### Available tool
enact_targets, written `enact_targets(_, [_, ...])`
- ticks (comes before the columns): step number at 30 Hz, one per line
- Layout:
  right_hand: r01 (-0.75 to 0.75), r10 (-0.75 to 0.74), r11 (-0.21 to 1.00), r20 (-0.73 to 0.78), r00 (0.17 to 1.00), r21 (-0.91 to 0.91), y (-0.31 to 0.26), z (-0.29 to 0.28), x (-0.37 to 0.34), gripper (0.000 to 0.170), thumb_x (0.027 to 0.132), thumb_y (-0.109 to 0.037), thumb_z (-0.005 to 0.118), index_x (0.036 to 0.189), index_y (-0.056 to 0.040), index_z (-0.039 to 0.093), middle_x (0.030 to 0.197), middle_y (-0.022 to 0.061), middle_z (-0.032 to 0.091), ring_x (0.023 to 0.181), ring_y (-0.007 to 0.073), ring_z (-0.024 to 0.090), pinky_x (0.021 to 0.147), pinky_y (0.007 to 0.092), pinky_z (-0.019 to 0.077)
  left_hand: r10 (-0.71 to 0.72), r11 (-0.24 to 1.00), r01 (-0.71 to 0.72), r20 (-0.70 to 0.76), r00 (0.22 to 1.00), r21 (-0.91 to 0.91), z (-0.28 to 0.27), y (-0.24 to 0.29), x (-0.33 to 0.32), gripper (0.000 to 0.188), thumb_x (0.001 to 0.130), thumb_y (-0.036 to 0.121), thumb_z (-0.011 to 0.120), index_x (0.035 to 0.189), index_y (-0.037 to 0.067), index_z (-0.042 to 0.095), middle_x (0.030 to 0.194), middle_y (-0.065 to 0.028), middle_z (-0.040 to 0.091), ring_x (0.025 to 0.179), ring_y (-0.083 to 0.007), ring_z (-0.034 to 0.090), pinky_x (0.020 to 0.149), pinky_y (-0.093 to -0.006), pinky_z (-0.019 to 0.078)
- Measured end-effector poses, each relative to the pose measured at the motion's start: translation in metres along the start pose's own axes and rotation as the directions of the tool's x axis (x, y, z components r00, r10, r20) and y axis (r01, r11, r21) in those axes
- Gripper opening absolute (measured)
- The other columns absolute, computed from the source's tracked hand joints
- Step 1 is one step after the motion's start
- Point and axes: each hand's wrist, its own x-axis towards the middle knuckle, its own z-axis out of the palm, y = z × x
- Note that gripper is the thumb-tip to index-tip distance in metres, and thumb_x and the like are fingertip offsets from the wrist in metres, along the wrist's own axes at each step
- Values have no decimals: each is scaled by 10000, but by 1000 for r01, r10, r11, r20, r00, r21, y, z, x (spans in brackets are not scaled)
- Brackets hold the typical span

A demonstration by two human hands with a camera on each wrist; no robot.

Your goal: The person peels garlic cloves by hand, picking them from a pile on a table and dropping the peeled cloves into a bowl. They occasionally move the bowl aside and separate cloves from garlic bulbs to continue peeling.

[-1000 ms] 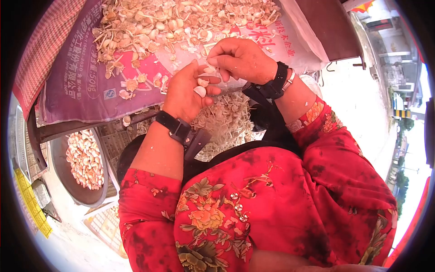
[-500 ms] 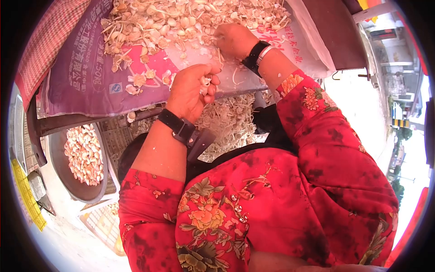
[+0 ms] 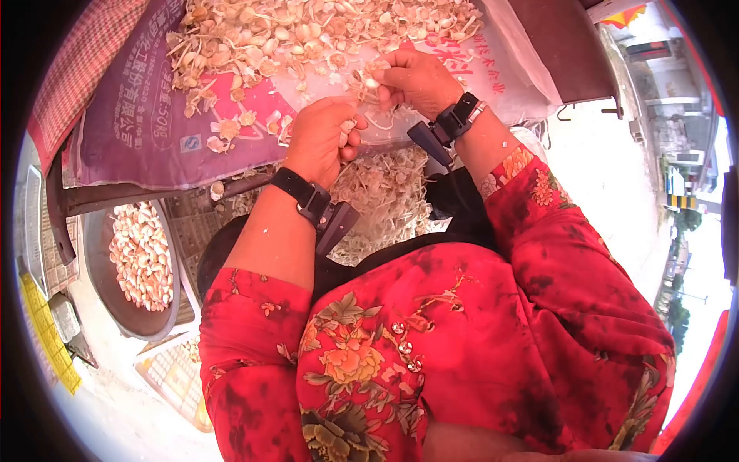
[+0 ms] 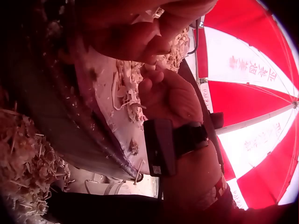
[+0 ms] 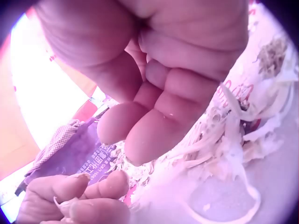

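Note:
Garlic cloves (image 3: 346, 132) show in the curled fingers of my left hand (image 3: 319, 138), at the near edge of a purple and pink printed sack (image 3: 177, 146). In the right wrist view, this left hand (image 5: 77, 200) appears low on the left, a pale papery bit poking out between its fingers. My right hand (image 3: 422, 79) is over the sack, just before the heap of garlic (image 3: 308, 38). Its thumb and forefinger pinch a pale piece of garlic (image 3: 376, 75), largely covered by the fingers. The right hand's other fingers (image 5: 154, 135) curl inward.
Loose stalks and skins (image 5: 233, 130) litter the sack beside the right hand. Below the table edge lies a pile of dry stalks (image 3: 385, 200). A grey basin (image 3: 173, 269) with many cloves stands at lower left. A red and white umbrella (image 4: 252, 102) spreads overhead.
My right hand parted from the left, reached forward to the garlic heap, then came back a little with a piece pinched. The left hand's fingers curled in around its cloves.

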Motion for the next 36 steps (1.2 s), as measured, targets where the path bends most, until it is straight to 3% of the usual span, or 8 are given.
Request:
enact_targets(6, [87, -101, 989, -110, 989, -124, 8, 40, -25, 166, 848, -117, 645, 944, 11, 603, 714, 49, 636, 603, 110, 599, 541, 223, 483, 46, 999, -46, 0, 999, -21, 3, -6, 6, 106, 884, 139, 522, 858, 42, 555, 702, -43, 570, 514, -83, 483, 386, -193, 326])
enact_targets(12, [361, -371, 903, -1, 929, -234, 31, 48, -28, 172, 854, -158, 653, 926, -7, 611, 734, 46, 638, 619, 101, 597, 543, 224, 482, 93, 993, -88, -62, 994, 79, -1, -11, 4, 129, 881, 131, 483, 846, 33, 560, 686, -36, 557, 498, -73, 457, 376, -187, 311])
enact_targets(18, [189, -199, 964, -36, 979, -189, 13, 32, -39, 215, 872, -156, 621, 1030, -13, 596, 727, 44, 628, 602, 91, 583, 542, 217, 472, -43, 998, 39, 91, 995, 45, -2, 0, 0, 141, 903, 142, 483, 904, 23, 559, 685, -41, 552, 469, -67, 457, 355, -181, 303])
enact_targets(21, [53, -30, 972, 104, 994, -230, 2, 24, -46, 269, 874, -159, 614, 1080, 7, 569, 732, 42, 615, 595, 91, 576, 539, 227, 477, -134, 991, 128, 201, 970, 40, -8, -2, 1, 153, 917, 153, 484, 927, 21, 559, 686, -41, 553, 440, -62, 449, 337, -175, 287])
enact_targets(24, [92, -77, 986, 108, 991, -141, 4, 23, -48, 280, 877, -167, 609, 1060, 38, 558, 713, 37, 591, 565, 88, 551, 531, 247, 494, -121, 992, 114, 198, 973, 44, -3, 0, -6, 170, 930, 166, 477, 944, 19, 561, 691, -39, 553, 429, -61, 443, 331, -169, 274])
enact_targets(28, [-40, 17, 922, 63, 998, 385, 18, 31, -47, 162, 883, -125, 588, 880, 36, 573, 680, 85, 612, 450, 97, 498, 479, 278, 522, -14, 987, -5, 123, 992, 158, 7, 0, -14, 197, 946, 197, 473, 948, 23, 565, 678, -40, 548, 431, -56, 421, 345, -166, 281])
enact_targets(31, [-104, 70, 883, 92, 993, 457, 26, 34, -50, 144, 893, -104, 566, 866, 38, 567, 708, 85, 620, 463, 94, 515, 480, 282, 525, -33, 990, 16, 116, 993, 141, 10, -4, -15, 199, 937, 195, 477, 931, 21, 572, 677, -47, 548, 432, -69, 419, 355, -185, 301])
enact_targets(36, [30, 36, 977, 303, 952, -210, 0, 9, -65, 279, 853, -116, 641, 1116, -25, 613, 890, 57, 647, 648, 122, 612, 617, 260, 515, 25, 979, 10, 170, 985, -202, 0, 2, -11, 227, 928, 216, 451, 925, 25, 575, 741, -90, 591, 510, -128, 493, 401, -218, 362])
